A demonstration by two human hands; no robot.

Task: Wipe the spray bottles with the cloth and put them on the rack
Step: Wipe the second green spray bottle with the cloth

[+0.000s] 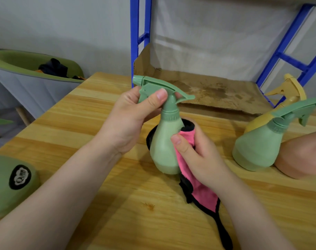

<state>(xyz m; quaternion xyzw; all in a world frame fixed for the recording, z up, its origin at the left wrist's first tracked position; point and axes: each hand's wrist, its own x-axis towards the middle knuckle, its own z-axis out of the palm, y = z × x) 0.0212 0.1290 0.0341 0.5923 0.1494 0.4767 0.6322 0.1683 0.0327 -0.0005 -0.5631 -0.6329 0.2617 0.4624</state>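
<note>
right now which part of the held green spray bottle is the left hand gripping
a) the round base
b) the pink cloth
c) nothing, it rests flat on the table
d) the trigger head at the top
d: the left hand has its grip round the trigger head of the green spray bottle, thumb across it, while the right hand presses the pink cloth against the bottle's body.
</note>
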